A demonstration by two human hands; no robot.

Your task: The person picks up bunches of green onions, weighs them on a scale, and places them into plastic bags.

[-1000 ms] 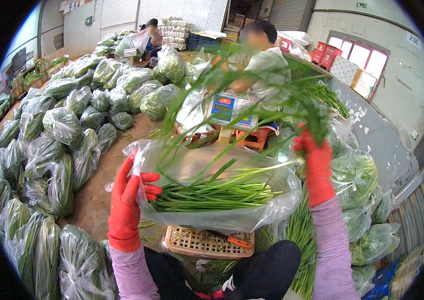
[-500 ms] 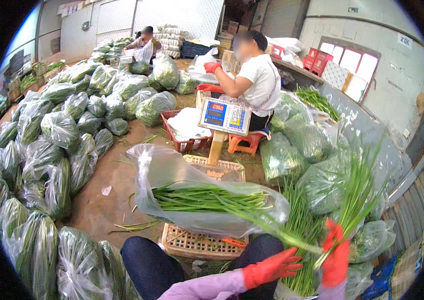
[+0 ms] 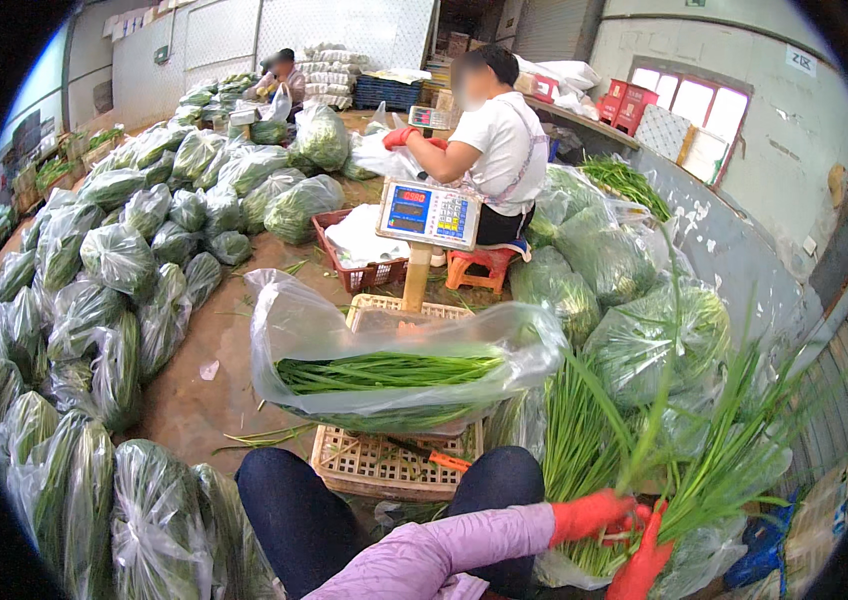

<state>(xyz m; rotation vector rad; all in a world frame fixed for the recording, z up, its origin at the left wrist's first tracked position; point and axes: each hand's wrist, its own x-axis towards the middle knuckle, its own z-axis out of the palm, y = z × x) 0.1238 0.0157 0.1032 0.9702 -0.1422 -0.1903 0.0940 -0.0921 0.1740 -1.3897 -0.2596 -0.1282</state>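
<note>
Though slender, long bright green stalks (image 3: pixel 696 490)

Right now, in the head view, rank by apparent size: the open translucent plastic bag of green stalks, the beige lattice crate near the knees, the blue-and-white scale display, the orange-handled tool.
1. Plastic bag of stalks
2. Beige crate, partly hidden by the bag
3. Scale display, farther away
4. Orange-handled tool

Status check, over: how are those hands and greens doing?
Right hand holding a bunch of greens; left hand beside it, hold unclear. Open bag in front, more greens inside. Orange-handled tool on the crate.
</note>
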